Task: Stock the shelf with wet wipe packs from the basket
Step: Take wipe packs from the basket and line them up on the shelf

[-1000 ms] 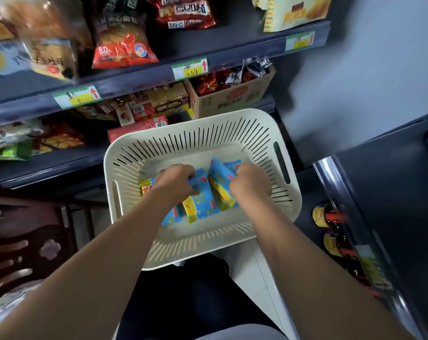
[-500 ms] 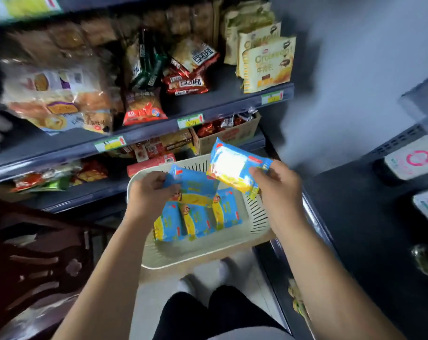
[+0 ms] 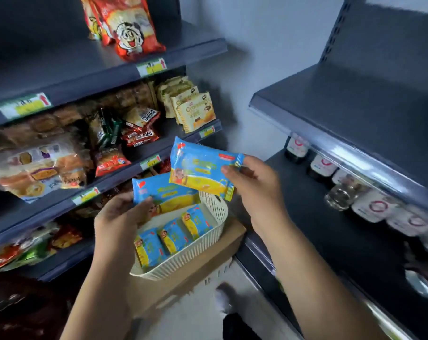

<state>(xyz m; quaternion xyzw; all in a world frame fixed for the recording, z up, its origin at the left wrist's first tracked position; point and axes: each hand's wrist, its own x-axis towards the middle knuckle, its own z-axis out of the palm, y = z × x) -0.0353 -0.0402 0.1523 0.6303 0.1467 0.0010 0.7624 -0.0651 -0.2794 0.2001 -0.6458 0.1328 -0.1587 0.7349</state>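
- Dark shop shelving [image 3: 313, 224] stands at right, with white-labelled jars [image 3: 323, 165] under the upper board. Snack bags [image 3: 134, 28] fill the racks at left.
- Cream basket [image 3: 208, 244] sits on a cardboard box [image 3: 195, 273]. Three wet wipe packs [image 3: 173, 236] lie inside.
- Left hand [image 3: 119, 217] grips the lower pack [image 3: 166, 192] by its edge, above the basket.
- Right hand [image 3: 254, 185] pinches the upper pack [image 3: 200, 168] by one end. It is held higher and overlaps the lower pack.
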